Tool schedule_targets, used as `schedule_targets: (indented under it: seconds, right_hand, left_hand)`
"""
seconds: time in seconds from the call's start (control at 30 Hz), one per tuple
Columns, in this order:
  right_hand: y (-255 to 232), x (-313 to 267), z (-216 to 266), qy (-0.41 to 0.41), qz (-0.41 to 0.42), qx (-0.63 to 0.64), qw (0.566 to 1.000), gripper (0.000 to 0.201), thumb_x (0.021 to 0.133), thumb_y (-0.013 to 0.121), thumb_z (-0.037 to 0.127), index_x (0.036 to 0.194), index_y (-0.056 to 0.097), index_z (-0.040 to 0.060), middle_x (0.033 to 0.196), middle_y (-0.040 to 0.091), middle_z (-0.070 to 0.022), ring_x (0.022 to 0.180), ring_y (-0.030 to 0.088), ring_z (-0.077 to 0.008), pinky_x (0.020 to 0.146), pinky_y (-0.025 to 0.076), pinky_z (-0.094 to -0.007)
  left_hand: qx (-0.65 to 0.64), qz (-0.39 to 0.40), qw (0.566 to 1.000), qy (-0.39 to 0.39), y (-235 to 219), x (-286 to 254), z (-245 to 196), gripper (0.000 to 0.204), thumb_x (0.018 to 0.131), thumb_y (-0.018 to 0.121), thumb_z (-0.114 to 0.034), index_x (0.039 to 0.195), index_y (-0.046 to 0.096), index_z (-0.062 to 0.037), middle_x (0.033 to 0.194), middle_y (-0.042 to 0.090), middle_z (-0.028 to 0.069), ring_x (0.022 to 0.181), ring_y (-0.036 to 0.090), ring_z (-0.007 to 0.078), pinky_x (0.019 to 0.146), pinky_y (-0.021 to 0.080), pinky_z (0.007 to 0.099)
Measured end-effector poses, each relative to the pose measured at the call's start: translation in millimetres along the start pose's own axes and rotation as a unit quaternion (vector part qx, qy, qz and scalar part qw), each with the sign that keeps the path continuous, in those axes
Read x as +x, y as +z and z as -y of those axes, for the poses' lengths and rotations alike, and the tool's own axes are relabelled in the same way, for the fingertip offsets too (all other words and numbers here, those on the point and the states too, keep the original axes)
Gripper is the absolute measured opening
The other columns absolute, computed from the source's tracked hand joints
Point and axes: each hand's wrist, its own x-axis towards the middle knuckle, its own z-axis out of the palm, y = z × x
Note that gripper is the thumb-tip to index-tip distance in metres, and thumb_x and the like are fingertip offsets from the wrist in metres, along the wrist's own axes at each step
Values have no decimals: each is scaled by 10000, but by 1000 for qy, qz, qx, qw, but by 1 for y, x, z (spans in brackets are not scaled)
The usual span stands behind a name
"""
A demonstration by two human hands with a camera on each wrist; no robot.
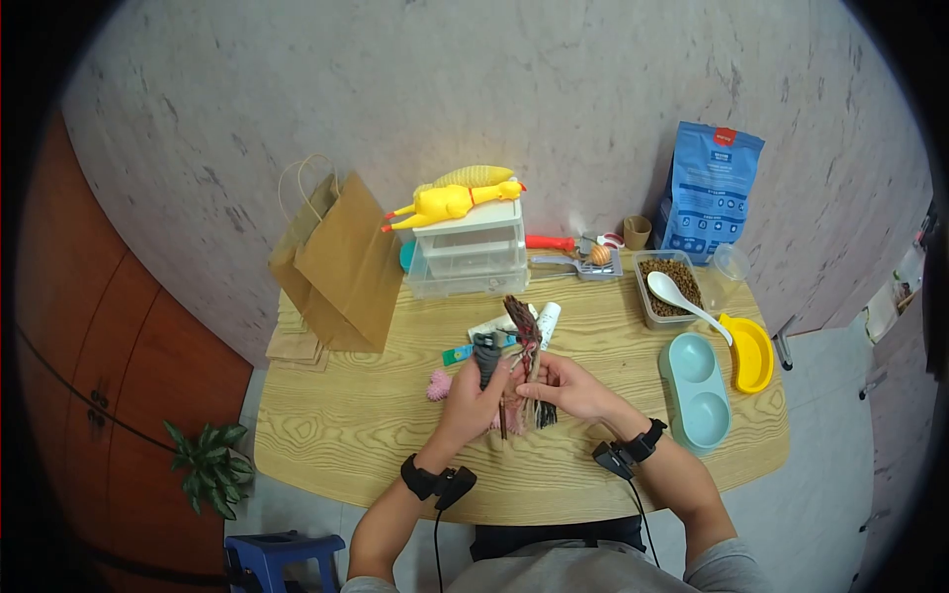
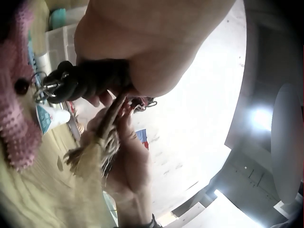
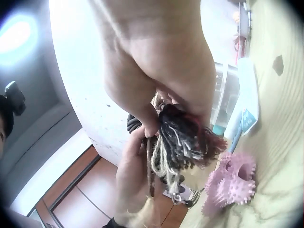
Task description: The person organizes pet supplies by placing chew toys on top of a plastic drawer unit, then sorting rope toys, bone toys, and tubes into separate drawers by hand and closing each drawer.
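My left hand grips a bundled dark grey cord, with a metal clip hanging from one end in the left wrist view. My right hand pinches a multicoloured rope toy with frayed tassels of black, red and cream strands. Between the two hands a thin brown stick points down, its tip pale and feathery. The fingers of both hands meet close together over the table. Below them lies a pink spiky toy, partly hidden by the hands in the head view.
Beyond the hands lie a white tube and a drawer box topped by a yellow rubber chicken. A paper bag stands left. Right are a kibble tub, a blue double bowl and a yellow dish.
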Motion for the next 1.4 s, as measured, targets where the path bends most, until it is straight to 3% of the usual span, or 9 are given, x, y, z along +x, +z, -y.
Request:
schedule_targets:
  seconds: [0.17,0.27,0.33,0.53,0.77,1.0,1.13,1.3,1.4]
  right_hand:
    - [-8,-1,21,-16,-11,-41,999,236,977,662,107,1179,569,29,961,640,8,876,608,-65,810,502,-245]
    - [-14,4,31,-33,-15,-35,999,224,979,653,99,1172,560,31,963,641,-11,879,629,-87,811,518,-254]
    - [-16,5,38,-46,-19,-17,999,215,980,653,102,1159,557,31,961,640,-17,877,632,-96,809,520,-257]
    - [-19,1,52,-42,-36,-18,998,227,977,661,113,1161,553,36,962,631,-11,879,626,-93,790,521,-256]
    - [-24,-5,59,-51,-30,-50,997,221,974,666,116,1156,563,43,962,622,4,880,614,-78,782,510,-246]
    - [-28,-4,55,-50,-26,-46,997,249,979,664,135,1192,574,44,1001,631,-6,927,600,-66,811,498,-249]
    - [-39,-1,59,-50,-35,-120,991,339,977,670,164,1267,550,34,1040,642,-17,966,585,-76,851,489,-253]
    - [-57,40,79,-178,-149,-281,931,352,923,721,241,1128,569,-1,914,635,-94,880,601,-183,796,493,-343]
    - [-50,93,140,-95,-171,-438,878,365,884,738,203,1125,575,-18,884,658,-164,840,652,-302,748,512,-405]
  left_hand:
    - [-110,-2,994,15,-37,31,-69,255,1024,569,-158,1166,500,43,824,646,74,717,650,108,652,523,281]
    - [68,33,996,57,-58,71,-108,180,976,579,-70,1109,497,19,856,663,115,769,690,187,701,545,342]
    - [349,27,885,308,-64,103,-126,263,912,578,2,1165,530,-52,863,641,143,813,666,294,754,522,410]
    - [677,69,702,211,-67,198,-80,213,902,560,-80,1111,599,-92,909,672,147,904,678,343,788,524,465]
    - [742,87,622,232,-38,225,-47,145,877,631,-182,1009,655,-127,852,691,97,856,703,272,791,535,425]
    - [691,40,679,243,-74,198,-73,216,781,774,-201,942,669,-102,845,699,75,851,698,268,780,534,400]
    - [626,70,768,112,-104,183,-78,140,823,729,-183,892,674,-75,878,691,87,885,684,276,753,533,395]
    - [577,40,805,133,-128,147,-72,153,852,699,-213,902,674,-70,892,657,99,913,650,279,777,526,401]
    - [555,-17,818,150,-137,125,-65,144,842,706,-228,867,665,-92,936,639,105,987,617,298,822,522,432]
